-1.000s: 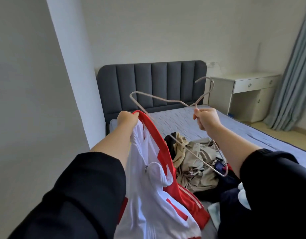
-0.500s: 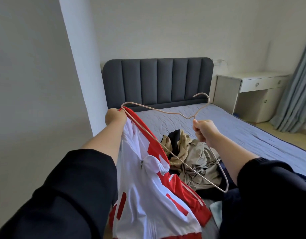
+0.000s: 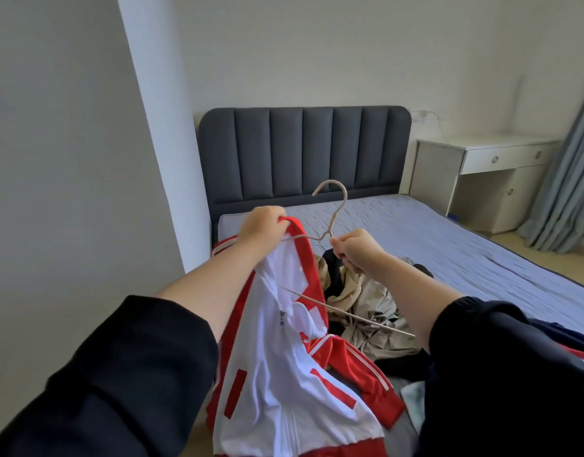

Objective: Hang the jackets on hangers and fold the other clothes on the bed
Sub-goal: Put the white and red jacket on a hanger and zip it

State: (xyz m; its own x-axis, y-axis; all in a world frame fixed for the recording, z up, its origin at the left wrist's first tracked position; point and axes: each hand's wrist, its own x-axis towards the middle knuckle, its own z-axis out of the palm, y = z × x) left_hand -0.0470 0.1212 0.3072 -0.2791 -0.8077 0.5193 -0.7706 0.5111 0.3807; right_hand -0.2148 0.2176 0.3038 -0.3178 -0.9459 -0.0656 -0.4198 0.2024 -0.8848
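Over the near end of the bed (image 3: pixel 448 245), holds up the red-and-white jacket (image 3: pixel 277 374), collar gripped in the left hand (image 3: pixel 262 225). Has turned the wire hanger (image 3: pixel 337 216) from slanted to hook-up since a second ago and slid one arm inside the jacket, right hand (image 3: pixel 353 249) gripping the other arm beside the neck. Leaves the second shoulder to seat.

A single wide-angle camera sits at head height, looking forward and down over two black sleeves (image 3: pixel 119 374) toward the dark grey padded headboard (image 3: pixel 303 153) of the blue quilted bed (image 3: pixel 448 245). The sleeves fill the lower corners, very close; the white drawer desk (image 3: pixel 501 156) and grey-blue curtain (image 3: pixel 574 179) stand far off at right, their lines leaning with the lens
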